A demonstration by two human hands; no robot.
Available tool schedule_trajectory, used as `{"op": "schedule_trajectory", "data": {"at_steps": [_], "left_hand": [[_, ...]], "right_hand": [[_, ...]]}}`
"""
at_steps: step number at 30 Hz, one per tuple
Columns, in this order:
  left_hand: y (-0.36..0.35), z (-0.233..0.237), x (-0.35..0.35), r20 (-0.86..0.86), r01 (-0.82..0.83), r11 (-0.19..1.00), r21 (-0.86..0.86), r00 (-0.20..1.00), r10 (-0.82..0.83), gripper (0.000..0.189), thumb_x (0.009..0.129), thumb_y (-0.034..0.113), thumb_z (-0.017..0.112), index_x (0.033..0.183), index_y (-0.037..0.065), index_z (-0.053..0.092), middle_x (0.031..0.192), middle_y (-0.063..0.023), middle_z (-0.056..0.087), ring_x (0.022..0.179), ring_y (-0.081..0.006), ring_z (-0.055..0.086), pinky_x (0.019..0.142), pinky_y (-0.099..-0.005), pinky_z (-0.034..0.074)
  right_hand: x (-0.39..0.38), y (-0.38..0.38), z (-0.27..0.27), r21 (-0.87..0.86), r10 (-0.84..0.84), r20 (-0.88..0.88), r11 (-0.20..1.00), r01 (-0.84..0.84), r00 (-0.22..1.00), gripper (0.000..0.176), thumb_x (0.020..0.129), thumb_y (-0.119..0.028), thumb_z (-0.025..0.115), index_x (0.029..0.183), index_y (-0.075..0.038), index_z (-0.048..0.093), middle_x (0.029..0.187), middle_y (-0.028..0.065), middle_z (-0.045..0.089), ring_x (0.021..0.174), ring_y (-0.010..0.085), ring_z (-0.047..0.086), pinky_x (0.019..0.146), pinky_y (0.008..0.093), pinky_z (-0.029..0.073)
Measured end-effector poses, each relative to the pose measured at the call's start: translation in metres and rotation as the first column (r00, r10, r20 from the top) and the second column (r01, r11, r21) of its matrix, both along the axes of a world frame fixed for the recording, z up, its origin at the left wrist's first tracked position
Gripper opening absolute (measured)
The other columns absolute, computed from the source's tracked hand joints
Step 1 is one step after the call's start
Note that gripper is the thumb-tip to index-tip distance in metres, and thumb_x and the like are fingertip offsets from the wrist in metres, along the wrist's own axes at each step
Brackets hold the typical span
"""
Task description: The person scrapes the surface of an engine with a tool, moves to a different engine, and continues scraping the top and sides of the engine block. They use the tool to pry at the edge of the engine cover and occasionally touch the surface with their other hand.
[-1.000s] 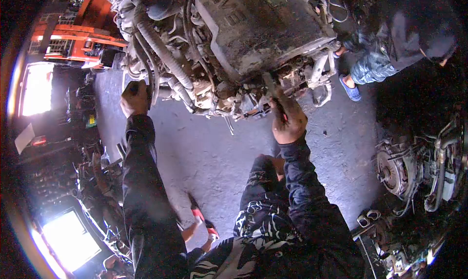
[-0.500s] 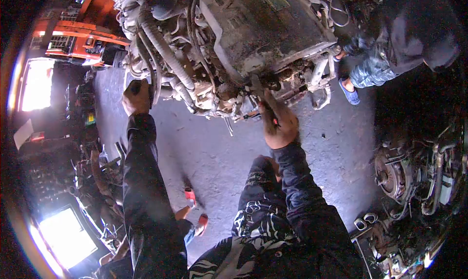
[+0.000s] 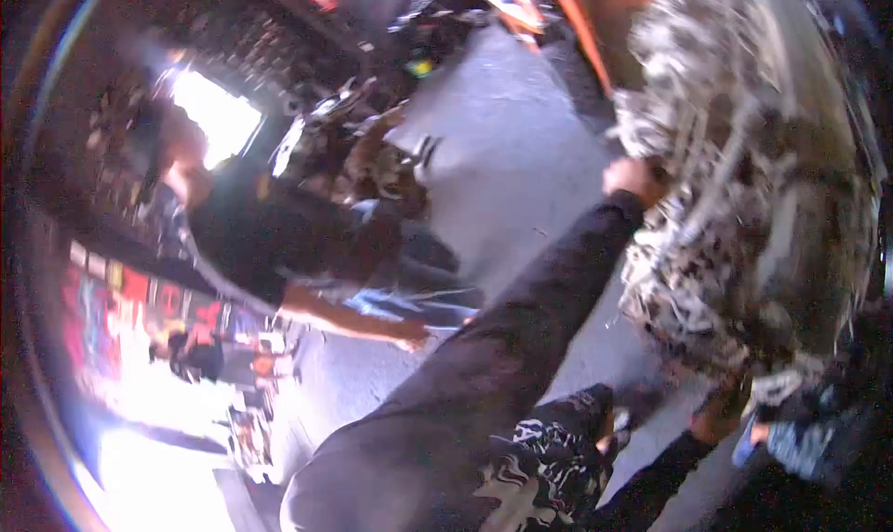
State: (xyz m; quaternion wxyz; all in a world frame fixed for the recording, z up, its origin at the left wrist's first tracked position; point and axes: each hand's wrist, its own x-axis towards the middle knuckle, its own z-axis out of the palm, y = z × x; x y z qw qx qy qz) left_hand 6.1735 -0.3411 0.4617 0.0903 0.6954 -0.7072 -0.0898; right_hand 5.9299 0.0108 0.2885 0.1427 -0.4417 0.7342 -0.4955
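A large grimy engine [image 3: 735,160], covered in hoses and pipes and smeared by motion, fills the right side of the head view. My left hand [image 3: 633,179] is closed on the engine's near left edge; the exact part under its fingers is too blurred to make out. Lower down, my right hand [image 3: 721,411] is up against the engine's bottom end. Its fingers are blurred and partly hidden, so whether it holds anything does not show.
A co-worker in dark clothes [image 3: 279,230] is close on my left, one arm reaching toward my left sleeve. Another person in patterned blue shorts [image 3: 805,444] is at lower right. Orange machinery [image 3: 586,30] stands beyond the engine; parts lie along the wall. Grey floor [image 3: 512,141] runs between.
My view has swung left, so the engine now sits at the right. The co-worker has come into view. My left hand stays at the engine; a red-and-black handle in my right hand no longer shows.
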Motion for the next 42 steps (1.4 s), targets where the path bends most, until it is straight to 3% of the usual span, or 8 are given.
{"op": "schedule_trajectory", "data": {"at_steps": [2, 6, 9, 12, 20, 32, 35, 42], "left_hand": [[0.007, 0.003, 0.003, -0.185, 0.045, 0.998, -0.050, 0.981, -0.054, 0.039, 0.078, 0.050, 0.067, 0.101, 0.020, 0.074, 0.091, -0.0174, 0.072, 0.086, -0.0367, 0.071, 0.078, -0.0460, 0.058], [0.007, 0.015, 0.001, -0.114, 0.101, 0.994, 0.032, 0.989, -0.097, 0.040, 0.077, 0.041, 0.068, 0.098, 0.006, 0.074, 0.094, -0.0192, 0.072, 0.090, -0.0340, 0.072, 0.078, -0.0463, 0.059], [-0.020, -0.031, -0.013, -0.053, 0.050, 0.998, 0.035, 0.997, -0.048, 0.025, 0.083, 0.027, 0.064, 0.095, 0.007, 0.074, 0.089, -0.0134, 0.072, 0.085, -0.0305, 0.071, 0.074, -0.0452, 0.057], [-0.001, -0.017, -0.007, -0.168, 0.042, 0.995, -0.085, 0.984, -0.056, 0.024, 0.088, 0.028, 0.058, 0.092, 0.013, 0.076, 0.094, -0.0100, 0.073, 0.087, -0.0273, 0.071, 0.071, -0.0416, 0.055], [-0.084, -0.160, -0.048, -0.289, -0.070, 0.948, -0.312, 0.957, -0.024, 0.023, 0.088, 0.027, 0.055, 0.079, 0.016, 0.074, 0.079, -0.0083, 0.070, 0.077, -0.0269, 0.068, 0.063, -0.0437, 0.051], [-0.086, -0.174, -0.063, -0.282, -0.053, 0.946, -0.319, 0.959, -0.041, 0.022, 0.088, 0.028, 0.054, 0.081, 0.018, 0.072, 0.082, -0.0062, 0.069, 0.085, -0.0251, 0.065, 0.070, -0.0436, 0.047], [-0.038, -0.098, -0.031, -0.336, 0.046, 0.983, -0.178, 0.936, -0.105, 0.020, 0.088, 0.027, 0.054, 0.082, 0.018, 0.071, 0.083, -0.0074, 0.067, 0.086, -0.0261, 0.063, 0.071, -0.0435, 0.046], [-0.023, -0.077, -0.023, -0.291, 0.091, 0.980, -0.175, 0.947, -0.140, 0.026, 0.093, 0.027, 0.052, 0.085, 0.012, 0.072, 0.085, -0.0105, 0.068, 0.087, -0.0289, 0.065, 0.070, -0.0445, 0.048]], "right_hand": [[0.013, -0.001, 0.030, -0.025, 0.025, 0.063, 0.999, -0.024, 0.998, 0.057, 0.102, -0.044, 0.047, 0.133, 0.002, 0.059, 0.149, 0.0175, 0.047, 0.129, 0.0289, 0.052, 0.105, 0.0401, 0.042], [0.046, 0.000, 0.085, -0.039, -0.132, 0.463, 0.985, 0.169, 0.876, 0.054, 0.094, -0.038, 0.068, 0.133, -0.002, 0.059, 0.077, 0.0081, 0.067, 0.058, 0.0146, 0.055, 0.053, 0.0292, 0.046], [-0.020, 0.017, -0.036, 0.067, -0.114, 0.175, 0.992, 0.103, 0.978, 0.040, 0.094, -0.030, 0.070, 0.119, -0.001, 0.061, 0.106, 0.0172, 0.067, 0.089, 0.0272, 0.064, 0.079, 0.0385, 0.053], [-0.006, -0.009, 0.007, 0.334, 0.058, -0.029, 0.942, -0.045, 0.998, 0.060, 0.103, -0.044, 0.047, 0.138, 0.003, 0.054, 0.150, 0.0185, 0.045, 0.133, 0.0294, 0.047, 0.106, 0.0410, 0.041], [0.038, -0.042, 0.010, 0.272, 0.216, -0.123, 0.946, -0.176, 0.969, 0.057, 0.103, -0.043, 0.048, 0.137, 0.003, 0.054, 0.148, 0.0185, 0.047, 0.132, 0.0296, 0.048, 0.106, 0.0409, 0.042], [0.045, -0.055, 0.005, 0.262, 0.244, -0.131, 0.943, -0.204, 0.961, 0.054, 0.103, -0.040, 0.048, 0.135, 0.003, 0.055, 0.145, 0.0186, 0.048, 0.130, 0.0298, 0.049, 0.105, 0.0408, 0.042], [0.045, -0.054, 0.005, 0.257, 0.227, -0.129, 0.948, -0.189, 0.965, 0.054, 0.103, -0.040, 0.048, 0.135, 0.003, 0.055, 0.144, 0.0186, 0.049, 0.129, 0.0299, 0.050, 0.105, 0.0408, 0.042], [0.040, -0.056, 0.007, 0.258, 0.216, -0.144, 0.950, -0.174, 0.966, 0.052, 0.103, -0.038, 0.049, 0.134, 0.002, 0.055, 0.142, 0.0186, 0.050, 0.128, 0.0300, 0.050, 0.105, 0.0407, 0.042]]}}
